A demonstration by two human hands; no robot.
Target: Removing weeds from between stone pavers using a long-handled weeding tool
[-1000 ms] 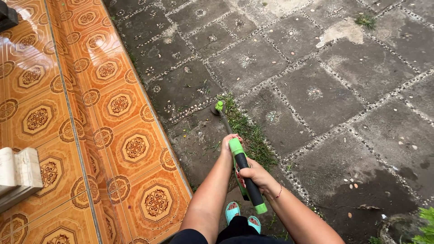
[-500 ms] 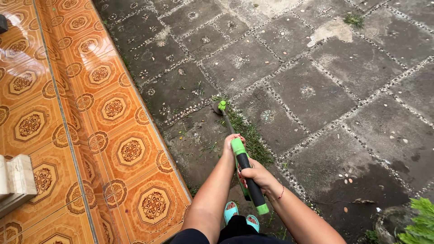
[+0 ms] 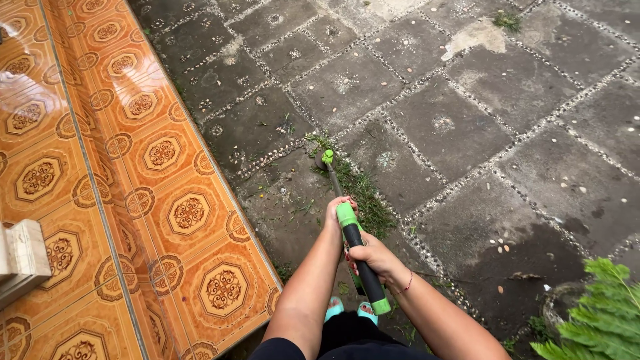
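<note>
Green and black, the long grass trimmer [image 3: 353, 247] is held by both hands. Her right hand [image 3: 375, 260] is wrapped tight around its black grip, and the left hand [image 3: 337, 210] clasps the shaft higher up. Its cutting head [image 3: 325, 159] sits in the strip of grass [image 3: 357, 190], near the orange tiled step [image 3: 153, 173].

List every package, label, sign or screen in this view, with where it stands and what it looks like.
None in view: no package, label, sign or screen shows.
The only made thing in hand is a green and black trimmer, held by the left hand and the right hand over the stone paving, beside the orange patterned tiles.
</note>
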